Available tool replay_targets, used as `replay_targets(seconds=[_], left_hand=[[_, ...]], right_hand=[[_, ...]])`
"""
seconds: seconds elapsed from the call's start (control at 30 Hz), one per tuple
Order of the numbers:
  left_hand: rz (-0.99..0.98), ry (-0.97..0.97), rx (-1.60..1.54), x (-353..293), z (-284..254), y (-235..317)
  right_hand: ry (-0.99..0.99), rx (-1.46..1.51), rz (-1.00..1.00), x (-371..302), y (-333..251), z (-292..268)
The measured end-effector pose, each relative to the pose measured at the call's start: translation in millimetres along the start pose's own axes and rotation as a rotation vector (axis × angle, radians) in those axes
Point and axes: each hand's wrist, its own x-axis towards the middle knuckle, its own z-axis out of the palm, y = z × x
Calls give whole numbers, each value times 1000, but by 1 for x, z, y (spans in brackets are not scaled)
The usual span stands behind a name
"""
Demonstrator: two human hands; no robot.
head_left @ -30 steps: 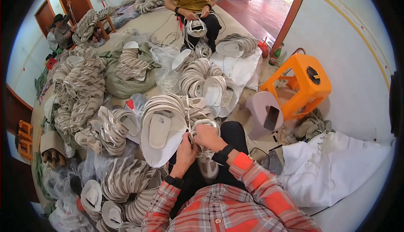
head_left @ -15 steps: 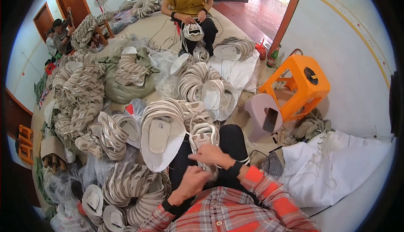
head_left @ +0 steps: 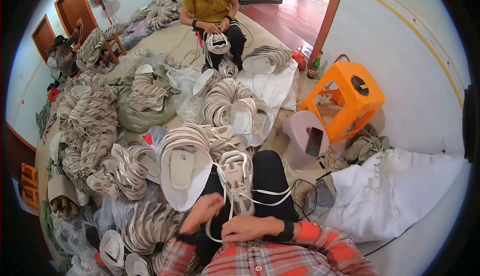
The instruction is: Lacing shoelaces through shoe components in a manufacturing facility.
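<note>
- Right hand (head_left: 250, 228): fingers curled in low, but whether any lace (head_left: 265, 192) is being pinched can't be told.
- Left hand (head_left: 202, 208): blurred, held near the lace's left loop; its grip can't be made out either.
- The beige shoe upper (head_left: 237, 176) is parked between the dark trouser legs (head_left: 272, 168). Lace looks at least partly threaded; long loose lengths are left untied.
- A fanned stack (head_left: 187, 133) is set just left; whether those are finished can't be told.

Bright doorway (head_left: 295, 12), bowed edges, black corners
</note>
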Motion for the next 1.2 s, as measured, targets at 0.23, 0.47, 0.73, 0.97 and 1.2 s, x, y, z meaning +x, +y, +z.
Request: replay_targets(seconds=[0.23, 0.47, 0.73, 0.97, 1.2], left_hand=[[125, -560, -275, -161, -69, 38], [431, 1047, -964, -110, -103, 66], [140, 705, -76, -39, -48, 58], [251, 469, -15, 46, 20, 23], [165, 274, 419, 57, 39, 38]], right_hand=[[540, -349, 450, -53, 62, -44], [503, -583, 312, -26, 77, -45], [376, -782, 349, -20, 90, -45], [130, -425, 665, 16, 32, -9], [633, -147, 683, -36, 67, -32]])
